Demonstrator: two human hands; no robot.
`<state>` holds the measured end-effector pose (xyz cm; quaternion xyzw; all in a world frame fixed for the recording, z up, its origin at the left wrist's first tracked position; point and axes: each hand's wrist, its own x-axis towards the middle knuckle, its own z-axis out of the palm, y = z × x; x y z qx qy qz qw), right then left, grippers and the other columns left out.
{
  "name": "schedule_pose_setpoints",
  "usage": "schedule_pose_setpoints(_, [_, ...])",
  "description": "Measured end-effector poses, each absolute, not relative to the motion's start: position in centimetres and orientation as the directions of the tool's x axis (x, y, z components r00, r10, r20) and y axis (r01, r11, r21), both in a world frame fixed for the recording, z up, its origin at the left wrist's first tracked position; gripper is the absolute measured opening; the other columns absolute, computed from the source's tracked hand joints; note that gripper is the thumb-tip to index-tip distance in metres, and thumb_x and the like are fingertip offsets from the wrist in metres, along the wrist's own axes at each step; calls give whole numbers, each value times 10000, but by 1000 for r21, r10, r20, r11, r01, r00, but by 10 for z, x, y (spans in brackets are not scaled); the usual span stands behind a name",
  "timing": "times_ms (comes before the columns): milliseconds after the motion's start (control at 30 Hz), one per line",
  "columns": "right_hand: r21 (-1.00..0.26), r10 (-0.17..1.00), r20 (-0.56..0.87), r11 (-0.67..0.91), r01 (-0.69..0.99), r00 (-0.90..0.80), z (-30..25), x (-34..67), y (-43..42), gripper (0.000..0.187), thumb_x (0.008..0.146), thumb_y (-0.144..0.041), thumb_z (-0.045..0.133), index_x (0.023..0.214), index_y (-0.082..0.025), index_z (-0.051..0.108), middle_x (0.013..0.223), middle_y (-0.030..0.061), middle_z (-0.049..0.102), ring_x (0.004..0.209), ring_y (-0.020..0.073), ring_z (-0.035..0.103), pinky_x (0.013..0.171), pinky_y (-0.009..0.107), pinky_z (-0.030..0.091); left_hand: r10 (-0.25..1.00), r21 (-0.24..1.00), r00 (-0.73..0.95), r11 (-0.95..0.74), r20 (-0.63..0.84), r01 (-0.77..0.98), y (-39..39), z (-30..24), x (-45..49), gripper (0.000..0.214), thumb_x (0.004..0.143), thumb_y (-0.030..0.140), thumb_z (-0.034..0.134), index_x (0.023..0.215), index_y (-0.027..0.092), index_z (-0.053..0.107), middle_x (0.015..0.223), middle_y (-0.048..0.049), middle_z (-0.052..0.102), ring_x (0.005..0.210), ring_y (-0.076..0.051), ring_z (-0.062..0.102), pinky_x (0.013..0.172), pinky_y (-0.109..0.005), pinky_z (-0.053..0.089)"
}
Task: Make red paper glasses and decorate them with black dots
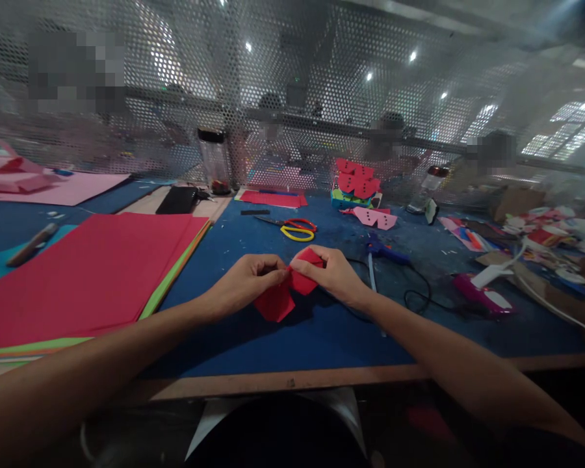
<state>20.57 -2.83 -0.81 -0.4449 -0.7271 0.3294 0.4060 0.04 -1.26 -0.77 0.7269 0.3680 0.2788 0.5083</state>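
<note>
Between my two hands is a folded piece of red paper (pixel 275 304), held just above the blue table top (pixel 273 351). My left hand (pixel 246 283) pinches its upper middle with thumb and fingertips. On the other side, my right hand (pixel 334 274) grips the right part, the thumb lying over the front and the fingers behind it. One half of the paper hangs down below my left fingers. Beyond my hands lie scissors (pixel 298 233) with a red and a yellow handle loop. A blue glue gun (pixel 387 249) rests to the right.
Stacked coloured sheets (pixel 92 273) cover the left side. Cut red paper shapes (pixel 355 177) with black dots fill a small box at the back. A purple device (pixel 485 298) and cables lie right, near another person's arm (pixel 560 292). Perforated metal panels (pixel 292 84) stand behind the table.
</note>
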Motion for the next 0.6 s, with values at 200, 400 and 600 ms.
schedule_pose_setpoints(200, [-812, 913, 294, 394, 431, -282, -11, 205, -29, 240, 847, -416, 640, 856, -180, 685, 746, -3, 675, 674, 126, 601, 655, 238, 464, 812, 953, 584, -184, 9, 241, -13, -10, 1, 228, 880, 365, 585, 845, 152, 659, 725, -11, 666, 651, -135, 589, 599, -223, 414])
schedule_pose_setpoints(400, [-835, 916, 273, 377, 400, -294, -9, 205, -31, 241, 850, -417, 634, 876, -180, 674, 762, -5, 671, 683, 124, 593, 673, 238, 460, 812, 945, 584, -210, 26, 250, -15, -7, 1, 231, 878, 360, 579, 821, 152, 662, 707, -19, 676, 638, -148, 607, 580, -228, 424])
schedule_pose_setpoints(600, [-826, 908, 332, 410, 387, -255, -8, 205, -29, 330, 907, -463, 553, 828, -162, 664, 713, -18, 587, 663, 106, 505, 623, 217, 387, 838, 937, 544, -227, 50, 264, -15, -4, 1, 216, 866, 336, 569, 762, 156, 630, 653, -3, 643, 600, -143, 583, 558, -225, 406])
